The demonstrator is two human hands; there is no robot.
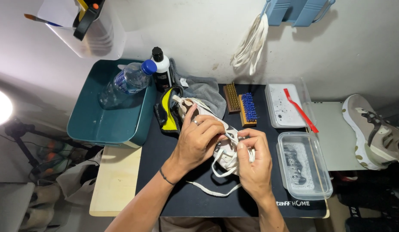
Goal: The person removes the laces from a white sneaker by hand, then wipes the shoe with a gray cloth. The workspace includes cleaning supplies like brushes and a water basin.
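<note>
The left hand is gripping the shoe while the right hand is pinching its lace beside it.

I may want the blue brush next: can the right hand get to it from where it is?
Probably yes. The blue brush lies uncovered on the mat, just beyond the right hand, with nothing between them. But that hand is busy holding the lace of the shoe, so it must let go first.

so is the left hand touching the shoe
Touching. The head view shows the left hand lying on top of the white shoe, fingers curled over it with no gap, while the right hand pinches its lace.
</note>
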